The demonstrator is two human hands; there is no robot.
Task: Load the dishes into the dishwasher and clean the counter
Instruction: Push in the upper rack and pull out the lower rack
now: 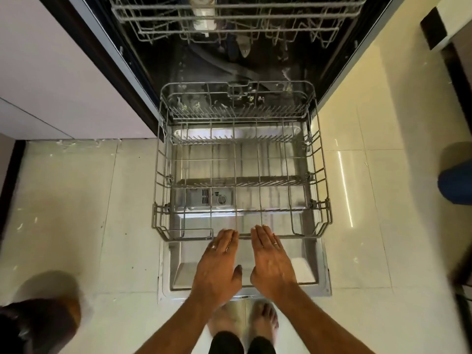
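While the dishwasher door (310,273) is lying fully open over the tiled floor (97,200), the lower rack (240,180) is sitting pulled out on it, holding no dishes. Both the left hand (217,264) and the right hand (272,261) are reaching flat, fingers extended and grasping nothing, fingertips touching the rack's front rim. An upper rack (237,19) is showing inside the tub.

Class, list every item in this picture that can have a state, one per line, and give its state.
Dishwasher door: open, lying flat.
Lower rack: pulled out over the door, no dishes in it.
Upper rack: partly out, appears to hold no dishes.
Left hand: open, fingertips at the lower rack's front rim.
Right hand: open, fingertips at the same rim.
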